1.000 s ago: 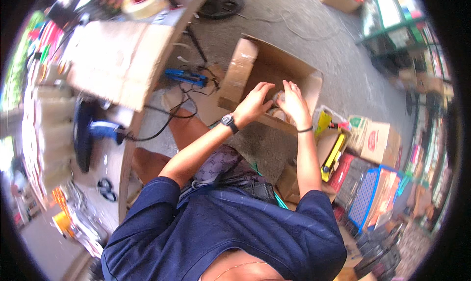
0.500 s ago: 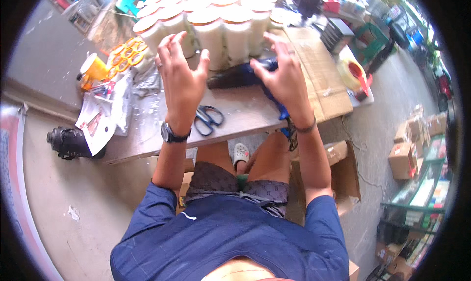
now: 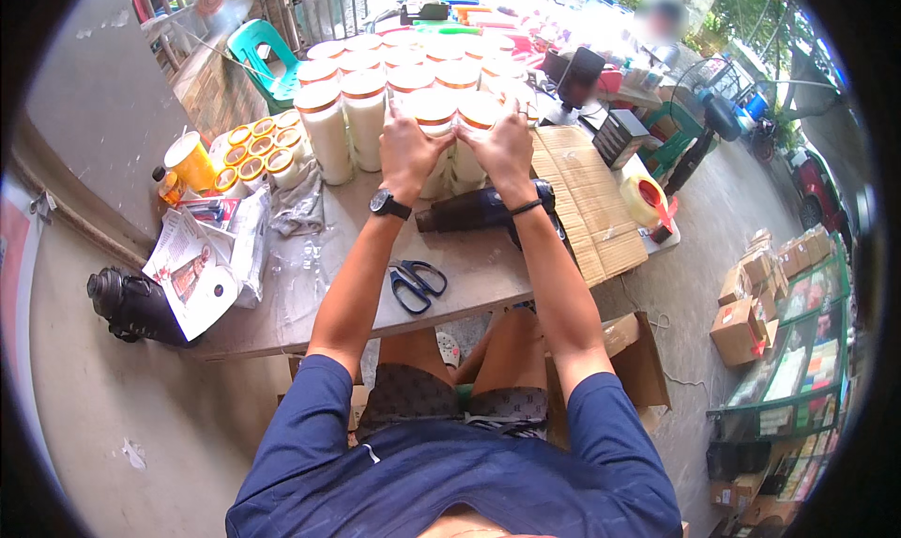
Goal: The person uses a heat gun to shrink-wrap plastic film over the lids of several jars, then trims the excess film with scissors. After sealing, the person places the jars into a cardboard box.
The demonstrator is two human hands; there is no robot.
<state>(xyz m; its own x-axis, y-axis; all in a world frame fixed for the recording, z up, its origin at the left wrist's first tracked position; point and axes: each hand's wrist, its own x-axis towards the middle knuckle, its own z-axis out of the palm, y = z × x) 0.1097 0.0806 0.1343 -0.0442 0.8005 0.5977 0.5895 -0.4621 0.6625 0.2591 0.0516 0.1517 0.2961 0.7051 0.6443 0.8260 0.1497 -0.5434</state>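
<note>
A group of tall white cylindrical jars with copper-rimmed tops stands on the table. My left hand wraps the left side of one front jar. My right hand curls round the right side of the front jar beside it. Both thumbs meet in front of the pair, and some fingers are hidden behind the jars. Below my hands lies a dark blue hot-air blower, its right part passing under my right wrist. Dark-handled scissors rest near the table's front edge.
Yellow-rimmed small jars, a yellow cup, papers and a black bottle are at left. On the right are flat cardboard and a tape roll. A blurred person is far back.
Both hands have moved inward from being spread apart in the air and closed round the two front jars. The view has tilted up, showing more of the background.
</note>
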